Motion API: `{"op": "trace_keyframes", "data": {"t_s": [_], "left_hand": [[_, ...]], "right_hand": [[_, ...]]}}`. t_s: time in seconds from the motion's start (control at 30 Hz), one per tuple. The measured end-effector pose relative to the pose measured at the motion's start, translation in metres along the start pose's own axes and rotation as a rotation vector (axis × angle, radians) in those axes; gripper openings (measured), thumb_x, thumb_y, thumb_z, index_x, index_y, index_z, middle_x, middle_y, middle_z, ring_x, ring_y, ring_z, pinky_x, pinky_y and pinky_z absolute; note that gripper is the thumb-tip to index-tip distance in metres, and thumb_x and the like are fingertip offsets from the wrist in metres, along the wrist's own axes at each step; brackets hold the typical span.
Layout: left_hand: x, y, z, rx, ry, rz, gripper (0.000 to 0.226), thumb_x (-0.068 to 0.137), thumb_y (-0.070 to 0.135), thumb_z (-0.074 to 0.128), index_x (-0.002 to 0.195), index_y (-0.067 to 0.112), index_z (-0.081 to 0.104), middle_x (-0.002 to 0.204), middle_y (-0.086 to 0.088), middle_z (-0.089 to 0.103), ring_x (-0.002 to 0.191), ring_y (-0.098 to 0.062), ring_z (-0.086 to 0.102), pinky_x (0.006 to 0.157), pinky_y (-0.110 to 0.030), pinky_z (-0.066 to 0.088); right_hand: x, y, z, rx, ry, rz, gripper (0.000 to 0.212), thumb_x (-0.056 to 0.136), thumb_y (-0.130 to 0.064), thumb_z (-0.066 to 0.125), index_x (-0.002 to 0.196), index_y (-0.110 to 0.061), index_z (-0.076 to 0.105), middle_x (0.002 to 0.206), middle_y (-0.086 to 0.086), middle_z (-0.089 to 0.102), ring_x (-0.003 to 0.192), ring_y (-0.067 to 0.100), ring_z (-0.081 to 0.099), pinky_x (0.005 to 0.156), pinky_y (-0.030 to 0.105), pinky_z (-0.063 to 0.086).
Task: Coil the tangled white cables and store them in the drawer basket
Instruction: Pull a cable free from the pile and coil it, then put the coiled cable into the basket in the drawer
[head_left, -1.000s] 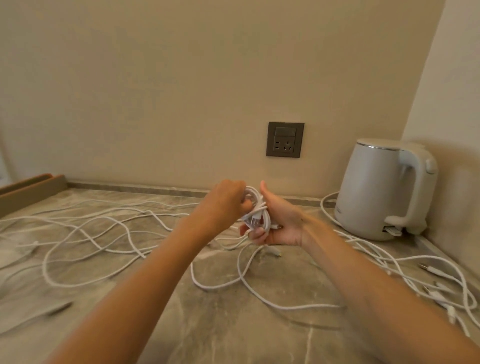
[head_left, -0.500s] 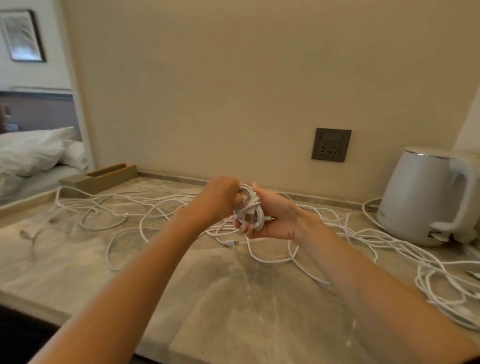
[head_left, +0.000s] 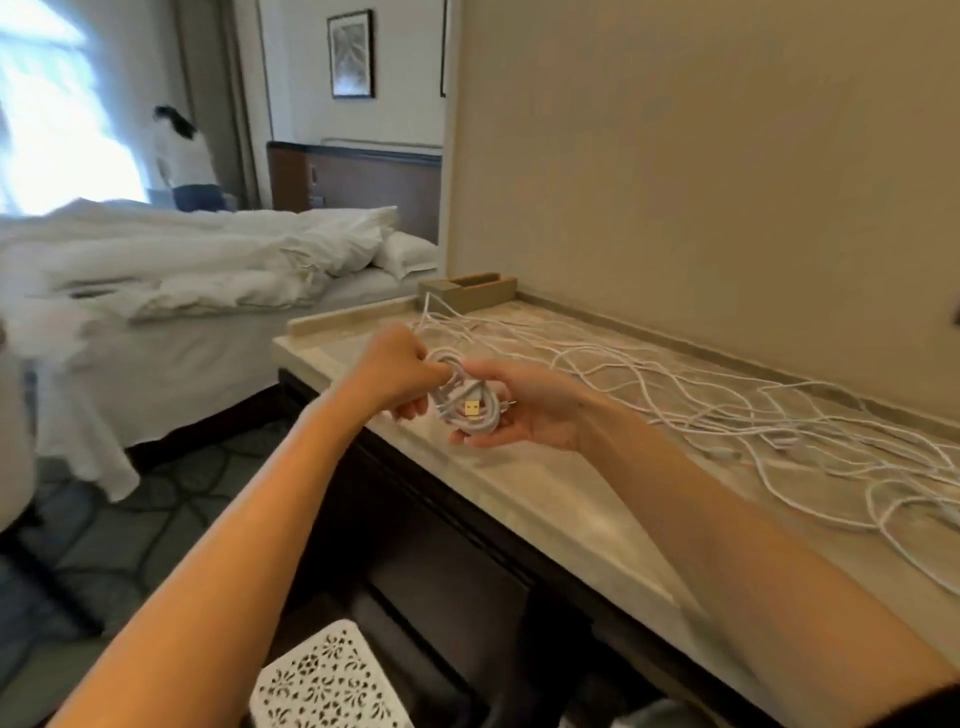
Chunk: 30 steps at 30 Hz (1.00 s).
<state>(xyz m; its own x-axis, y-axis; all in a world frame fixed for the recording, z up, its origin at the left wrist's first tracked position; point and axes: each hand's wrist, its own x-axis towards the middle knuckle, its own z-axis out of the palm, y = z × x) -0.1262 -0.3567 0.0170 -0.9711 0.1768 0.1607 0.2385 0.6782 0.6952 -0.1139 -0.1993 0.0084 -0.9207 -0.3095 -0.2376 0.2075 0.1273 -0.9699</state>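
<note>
A small coiled white cable (head_left: 470, 402) with a gold USB plug showing sits between both hands above the counter's front left corner. My right hand (head_left: 524, 410) cups the coil from below and the right, fingers curled round it. My left hand (head_left: 397, 371) is a fist at the coil's left side and pinches its strands. Several loose white cables (head_left: 727, 410) lie tangled across the marble counter (head_left: 550, 499) to the right. A white perforated basket (head_left: 324, 680) shows at the bottom, below the counter's edge.
A tan wooden holder (head_left: 467, 291) stands at the counter's far left corner against the beige wall. Dark drawer fronts (head_left: 457, 582) run under the counter. A bed with white bedding (head_left: 182, 270) lies to the left, and a person (head_left: 182, 156) stands by the window.
The view has swung left and down: the kettle and socket left the frame, the bed, drawers and basket came in. Both hands keep hold of the coil, now over the counter's front edge.
</note>
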Motion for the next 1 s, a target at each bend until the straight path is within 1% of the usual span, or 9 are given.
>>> {"op": "trace_keyframes", "data": {"t_s": [0.3, 0.4, 0.47, 0.6, 0.73, 0.8, 0.87, 0.9, 1.0], "left_hand": [[-0.069, -0.156, -0.058, -0.021, 0.096, -0.369, 0.021, 0.087, 0.016, 0.059, 0.069, 0.005, 0.059, 0.051, -0.008, 0.059, 0.031, -0.006, 0.048, 0.036, -0.018, 0.041], [-0.091, -0.202, -0.057, -0.021, 0.114, -0.484, 0.017, 0.087, 0.015, 0.059, 0.077, 0.002, 0.062, 0.056, -0.008, 0.061, 0.032, -0.003, 0.05, 0.036, -0.015, 0.041], [-0.104, -0.233, -0.056, -0.028, 0.131, -0.563, 0.016, 0.086, 0.013, 0.059, 0.075, 0.002, 0.063, 0.057, -0.008, 0.062, 0.037, -0.007, 0.054, 0.037, -0.015, 0.043], [-0.123, -0.287, -0.043, -0.018, 0.164, -0.67, 0.017, 0.085, 0.016, 0.059, 0.071, 0.006, 0.063, 0.061, -0.007, 0.061, 0.053, -0.017, 0.057, 0.046, -0.022, 0.046], [-0.135, -0.332, -0.025, 0.018, 0.161, -0.755, 0.02, 0.081, 0.021, 0.061, 0.063, 0.014, 0.056, 0.063, -0.005, 0.057, 0.061, -0.02, 0.056, 0.058, -0.027, 0.05], [-0.139, -0.352, -0.014, -0.016, 0.14, -0.793, 0.019, 0.081, 0.018, 0.061, 0.063, 0.015, 0.055, 0.065, -0.005, 0.057, 0.064, -0.019, 0.057, 0.058, -0.023, 0.052], [-0.145, -0.369, -0.003, -0.033, 0.12, -0.831, 0.02, 0.08, 0.014, 0.061, 0.062, 0.017, 0.052, 0.064, -0.001, 0.056, 0.063, -0.016, 0.054, 0.049, -0.022, 0.044], [-0.146, -0.375, 0.002, -0.041, 0.11, -0.843, 0.02, 0.079, 0.011, 0.062, 0.063, 0.018, 0.052, 0.067, -0.001, 0.057, 0.063, -0.016, 0.055, 0.051, -0.022, 0.044], [-0.154, -0.403, 0.023, -0.117, 0.102, -0.912, 0.02, 0.076, 0.005, 0.063, 0.064, 0.018, 0.054, 0.082, -0.011, 0.066, 0.069, -0.024, 0.066, 0.067, -0.033, 0.057]], "right_hand": [[0.073, 0.052, 0.152, 0.034, -0.294, 0.192, 0.02, 0.094, -0.022, 0.056, 0.105, -0.007, 0.061, 0.099, 0.018, 0.063, 0.085, 0.028, 0.065, 0.067, 0.033, 0.059], [0.096, 0.084, 0.189, 0.043, -0.325, 0.267, 0.028, 0.092, -0.017, 0.059, 0.117, -0.004, 0.06, 0.112, 0.02, 0.062, 0.1, 0.027, 0.063, 0.084, 0.04, 0.056], [0.109, 0.105, 0.213, 0.031, -0.33, 0.332, 0.025, 0.09, -0.014, 0.061, 0.113, -0.004, 0.06, 0.106, 0.019, 0.063, 0.103, 0.028, 0.063, 0.092, 0.042, 0.052], [0.127, 0.141, 0.246, -0.007, -0.334, 0.421, 0.013, 0.091, -0.01, 0.06, 0.102, -0.005, 0.06, 0.091, 0.014, 0.064, 0.093, 0.024, 0.065, 0.084, 0.035, 0.056], [0.149, 0.18, 0.273, -0.024, -0.329, 0.517, 0.018, 0.09, -0.008, 0.06, 0.107, -0.002, 0.06, 0.09, 0.014, 0.061, 0.095, 0.026, 0.063, 0.088, 0.039, 0.054], [0.156, 0.197, 0.283, -0.075, -0.322, 0.556, 0.017, 0.09, -0.008, 0.061, 0.106, -0.002, 0.06, 0.089, 0.013, 0.059, 0.086, 0.024, 0.064, 0.076, 0.034, 0.058], [0.16, 0.213, 0.29, -0.097, -0.334, 0.603, 0.002, 0.091, -0.008, 0.059, 0.091, -0.007, 0.06, 0.081, 0.01, 0.059, 0.074, 0.018, 0.061, 0.061, 0.028, 0.057], [0.161, 0.22, 0.291, -0.125, -0.331, 0.609, 0.007, 0.092, -0.009, 0.058, 0.085, -0.009, 0.059, 0.077, 0.008, 0.058, 0.07, 0.016, 0.06, 0.059, 0.026, 0.056], [0.169, 0.25, 0.298, -0.173, -0.308, 0.658, 0.009, 0.092, -0.012, 0.059, 0.083, -0.009, 0.056, 0.074, 0.008, 0.058, 0.068, 0.015, 0.058, 0.071, 0.029, 0.055]]}}
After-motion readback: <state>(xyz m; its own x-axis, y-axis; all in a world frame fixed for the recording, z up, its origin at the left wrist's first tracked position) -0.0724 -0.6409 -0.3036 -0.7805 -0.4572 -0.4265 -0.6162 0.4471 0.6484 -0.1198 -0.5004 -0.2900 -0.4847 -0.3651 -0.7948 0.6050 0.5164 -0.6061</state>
